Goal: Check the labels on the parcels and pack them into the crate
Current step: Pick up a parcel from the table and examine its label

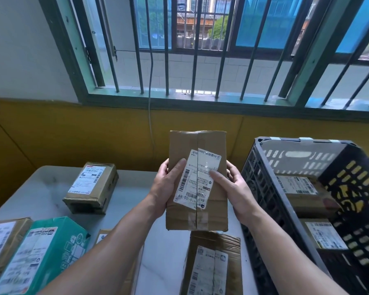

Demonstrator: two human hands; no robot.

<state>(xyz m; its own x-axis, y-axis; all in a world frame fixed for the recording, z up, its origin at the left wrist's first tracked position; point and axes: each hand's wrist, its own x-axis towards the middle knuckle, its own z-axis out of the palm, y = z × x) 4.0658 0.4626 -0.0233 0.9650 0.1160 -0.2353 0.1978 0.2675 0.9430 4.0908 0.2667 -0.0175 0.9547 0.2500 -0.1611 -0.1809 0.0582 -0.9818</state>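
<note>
Eight parcels, one crate (pixel 262 184) and two hands are counted.
One held parcel (pixel 197 145) is seen at centre frame between the left hand (pixel 166 188) and right hand (pixel 237 190). Five are counted on the desk (pixel 136 194) at lower left and lower centre: one teal parcel (pixel 51 248) and four brown, one mostly hidden. Two are seen in the crate at right.

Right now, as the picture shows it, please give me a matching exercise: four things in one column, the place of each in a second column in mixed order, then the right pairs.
Things
1. middle box
2. green box
3. crate
4. small box

Places
a. at the right, parcels inside
b. between left hand and right hand, label facing the camera
c. on the table, far left
d. near left, beside a brown parcel

Pairs: 1-b, 2-d, 3-a, 4-c
</note>
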